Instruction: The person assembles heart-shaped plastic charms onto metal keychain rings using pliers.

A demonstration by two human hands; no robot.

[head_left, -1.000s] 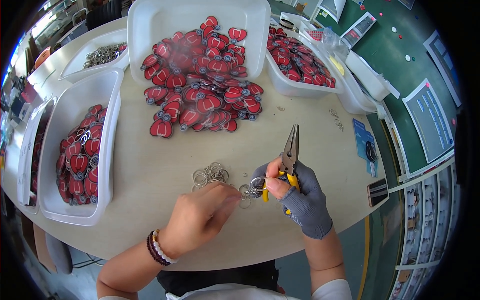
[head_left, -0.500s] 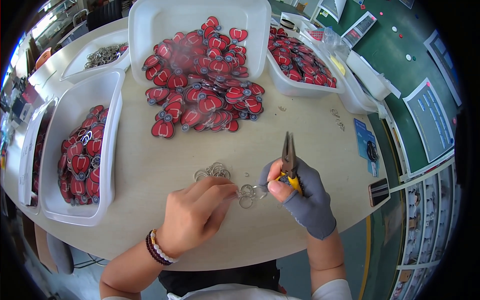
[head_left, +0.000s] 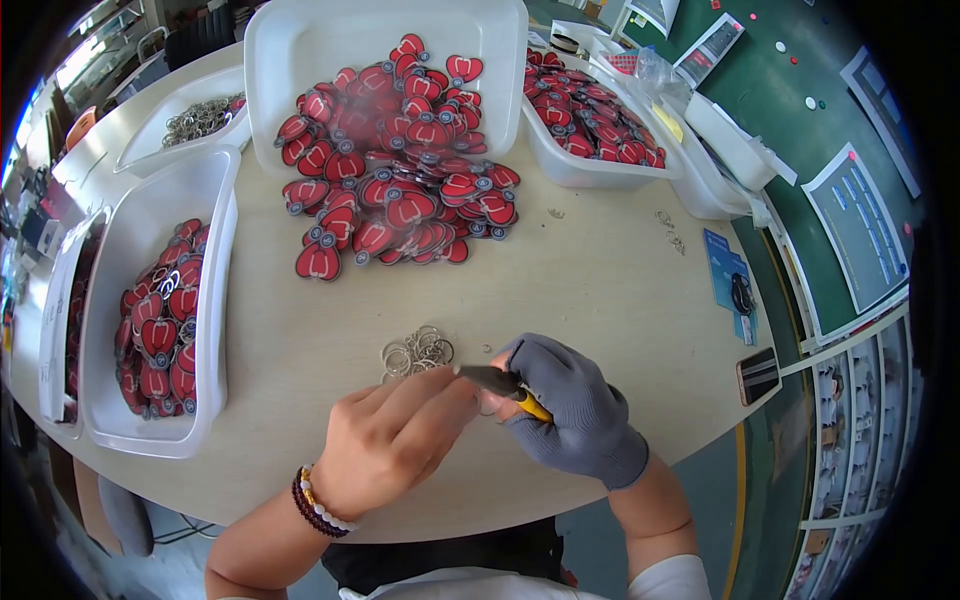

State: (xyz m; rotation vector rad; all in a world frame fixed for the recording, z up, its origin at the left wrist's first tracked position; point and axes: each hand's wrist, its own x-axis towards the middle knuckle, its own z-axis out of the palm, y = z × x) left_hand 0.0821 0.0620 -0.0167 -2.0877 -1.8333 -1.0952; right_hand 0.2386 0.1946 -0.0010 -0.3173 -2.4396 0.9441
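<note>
- Pliers (head_left: 487,379) have swung from pointing away from the person to pointing leftward, as the gloved right hand (head_left: 575,410) rolls over and comes in beside the left hand (head_left: 395,425).
- The right hand is closed around the pliers; a yellow handle shows below its fingers, and the dark tip reaches the left hand's fingertips.
- The left hand is bare, its fingers bent and drawn together; I cannot tell what, if anything, they pinch, nor whether the pliers' jaws are apart.
- Just beyond the left hand, a small pile of metal rings (head_left: 418,352) lies on the surface (head_left: 560,280).
- Farther off, a heap of red apple-shaped tags (head_left: 400,210) spills from a tipped white tray (head_left: 500,60).
- More such tags fill part of the left-hand tub (head_left: 222,300).
- A phone (head_left: 758,376) lies near the surface's right edge.
</note>
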